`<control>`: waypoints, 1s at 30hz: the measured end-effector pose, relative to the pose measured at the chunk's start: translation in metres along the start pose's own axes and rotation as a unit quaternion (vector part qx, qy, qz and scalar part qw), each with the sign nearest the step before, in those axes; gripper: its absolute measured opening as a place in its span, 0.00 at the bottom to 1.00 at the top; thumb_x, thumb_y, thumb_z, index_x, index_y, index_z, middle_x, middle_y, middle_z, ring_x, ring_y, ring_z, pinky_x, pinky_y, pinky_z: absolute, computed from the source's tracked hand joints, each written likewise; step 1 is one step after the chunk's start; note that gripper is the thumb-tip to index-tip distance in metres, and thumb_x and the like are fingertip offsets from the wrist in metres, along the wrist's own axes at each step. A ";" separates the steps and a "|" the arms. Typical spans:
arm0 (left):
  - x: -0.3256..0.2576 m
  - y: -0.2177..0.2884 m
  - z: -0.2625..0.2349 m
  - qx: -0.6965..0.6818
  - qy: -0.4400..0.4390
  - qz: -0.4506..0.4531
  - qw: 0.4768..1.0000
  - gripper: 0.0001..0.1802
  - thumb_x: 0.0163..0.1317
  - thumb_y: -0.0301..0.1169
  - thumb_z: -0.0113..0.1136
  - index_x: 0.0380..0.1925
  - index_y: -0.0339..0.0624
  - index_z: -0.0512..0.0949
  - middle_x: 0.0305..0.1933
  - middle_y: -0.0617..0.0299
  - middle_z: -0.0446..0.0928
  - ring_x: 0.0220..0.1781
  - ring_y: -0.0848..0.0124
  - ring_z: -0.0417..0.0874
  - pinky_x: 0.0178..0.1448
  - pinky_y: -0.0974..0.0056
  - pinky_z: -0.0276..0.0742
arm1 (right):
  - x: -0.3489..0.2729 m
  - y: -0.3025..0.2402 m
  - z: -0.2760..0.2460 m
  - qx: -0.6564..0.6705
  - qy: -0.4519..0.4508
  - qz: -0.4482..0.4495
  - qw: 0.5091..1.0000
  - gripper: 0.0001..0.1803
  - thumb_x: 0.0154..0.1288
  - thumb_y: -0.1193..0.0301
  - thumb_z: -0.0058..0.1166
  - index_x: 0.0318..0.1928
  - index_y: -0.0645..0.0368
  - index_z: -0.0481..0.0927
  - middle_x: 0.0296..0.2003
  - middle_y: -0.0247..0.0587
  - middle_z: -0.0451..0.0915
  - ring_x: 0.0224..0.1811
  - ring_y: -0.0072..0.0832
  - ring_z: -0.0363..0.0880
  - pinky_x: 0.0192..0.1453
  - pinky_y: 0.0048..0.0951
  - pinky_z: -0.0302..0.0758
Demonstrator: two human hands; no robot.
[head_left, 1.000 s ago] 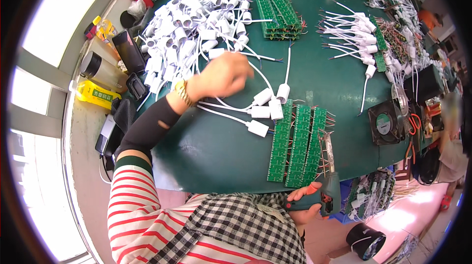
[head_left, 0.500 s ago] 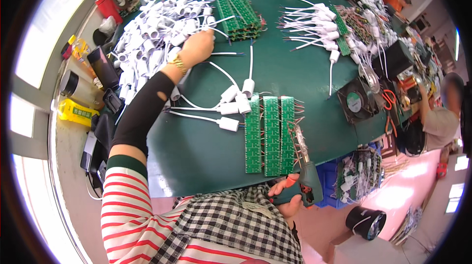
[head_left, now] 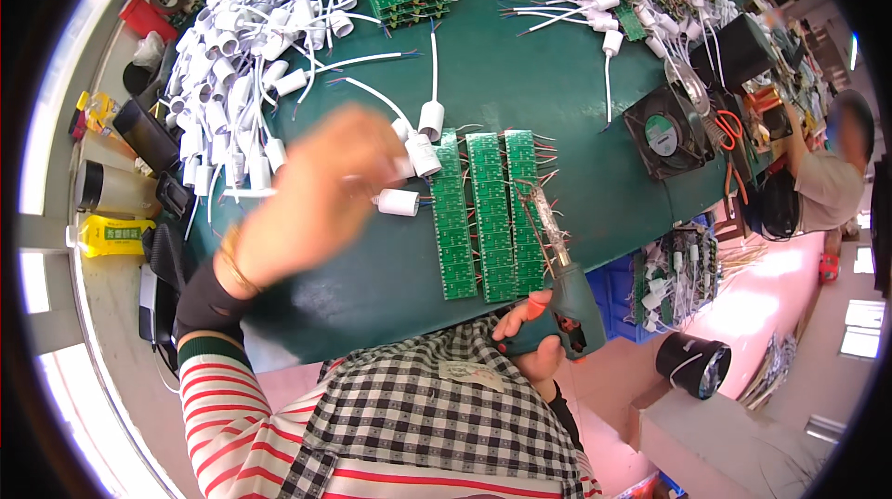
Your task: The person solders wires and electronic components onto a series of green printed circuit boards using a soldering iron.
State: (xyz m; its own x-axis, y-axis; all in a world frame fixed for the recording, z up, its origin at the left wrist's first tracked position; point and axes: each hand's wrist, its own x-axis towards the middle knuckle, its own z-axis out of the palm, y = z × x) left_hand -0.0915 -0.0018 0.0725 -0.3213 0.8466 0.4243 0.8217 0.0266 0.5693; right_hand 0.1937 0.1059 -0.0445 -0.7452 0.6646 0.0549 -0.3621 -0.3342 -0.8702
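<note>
Your left hand (head_left: 330,188), its grip too blurred to tell, now sits nearer the green rectangular circuit boards (head_left: 490,220), your right hand (head_left: 537,355) clasping a dark-green pistol-shaped soldering gun (head_left: 578,306)

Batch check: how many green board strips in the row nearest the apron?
3, side by side: left strip, middle strip, right strip, partly covered by the soldering gun. Any stacked beneath would be hidden.

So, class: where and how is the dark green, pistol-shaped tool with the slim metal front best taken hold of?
Probably by the dark green handle of the tool, wrapping around it from the person's side: the handle lies nearest the person, while the slim metal front points away toward the green rectangular circuit boards, leaving the grip clear of it. The right hand grips there.
</note>
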 end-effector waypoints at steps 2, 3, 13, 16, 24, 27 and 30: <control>-0.026 0.018 0.031 0.080 -0.082 0.010 0.993 0.12 0.47 0.21 0.59 0.34 0.41 0.72 0.35 0.59 0.72 0.34 0.63 0.75 0.35 0.63 0.71 | 0.002 0.000 0.000 -0.003 -0.004 -0.001 1.000 0.39 0.61 0.42 0.51 0.56 0.64 0.59 0.26 0.46 0.72 0.25 0.34 0.75 0.32 0.32 0.75; -0.034 0.020 0.044 0.091 -0.102 -0.010 0.991 0.12 0.46 0.23 0.60 0.33 0.41 0.72 0.35 0.59 0.72 0.35 0.62 0.75 0.38 0.62 0.70 | 0.002 0.000 0.000 0.001 -0.009 0.005 1.000 0.39 0.61 0.42 0.51 0.56 0.64 0.59 0.26 0.46 0.72 0.26 0.34 0.76 0.32 0.32 0.75; -0.040 -0.015 0.086 0.110 0.012 0.009 0.994 0.11 0.42 0.21 0.62 0.28 0.44 0.73 0.48 0.59 0.72 0.50 0.58 0.71 0.51 0.54 0.61 | -0.006 -0.001 -0.002 0.012 -0.051 0.105 0.993 0.40 0.56 0.44 0.58 0.58 0.59 0.62 0.32 0.41 0.72 0.35 0.31 0.75 0.42 0.34 0.74; -0.039 -0.018 0.087 0.078 0.003 -0.013 0.997 0.11 0.42 0.21 0.61 0.27 0.44 0.72 0.45 0.61 0.72 0.50 0.61 0.71 0.53 0.54 0.59 | -0.012 -0.007 -0.006 -0.007 -0.111 0.168 0.980 0.38 0.58 0.53 0.58 0.63 0.60 0.61 0.36 0.41 0.74 0.40 0.30 0.75 0.50 0.34 0.71; -0.039 -0.017 0.091 0.106 0.010 -0.023 0.994 0.11 0.42 0.22 0.60 0.27 0.44 0.72 0.42 0.66 0.72 0.50 0.65 0.71 0.55 0.51 0.58 | -0.020 -0.009 -0.016 -0.022 -0.126 0.211 0.969 0.35 0.54 0.63 0.56 0.61 0.64 0.63 0.40 0.40 0.75 0.41 0.28 0.74 0.51 0.31 0.70; -0.039 -0.018 0.090 0.105 0.003 -0.022 0.994 0.11 0.42 0.22 0.60 0.27 0.44 0.72 0.43 0.66 0.72 0.50 0.65 0.71 0.56 0.51 0.58 | -0.022 -0.008 -0.016 -0.012 -0.114 0.219 0.969 0.34 0.54 0.65 0.56 0.60 0.64 0.63 0.40 0.39 0.76 0.41 0.28 0.74 0.51 0.30 0.70; -0.039 -0.018 0.089 0.098 -0.007 -0.026 0.995 0.11 0.42 0.22 0.60 0.27 0.44 0.72 0.43 0.67 0.72 0.50 0.65 0.71 0.55 0.50 0.57 | -0.021 -0.006 -0.014 -0.026 -0.105 0.217 0.970 0.31 0.54 0.65 0.57 0.58 0.64 0.65 0.38 0.39 0.76 0.40 0.28 0.74 0.49 0.29 0.70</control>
State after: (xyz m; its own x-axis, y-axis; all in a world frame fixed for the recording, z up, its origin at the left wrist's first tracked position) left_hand -0.0519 0.0118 -0.0169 -0.3598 0.8484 0.3883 0.8806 0.1713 0.4418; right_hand 0.2192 0.1031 -0.0474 -0.9208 0.3168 -0.2275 0.0346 -0.5146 -0.8567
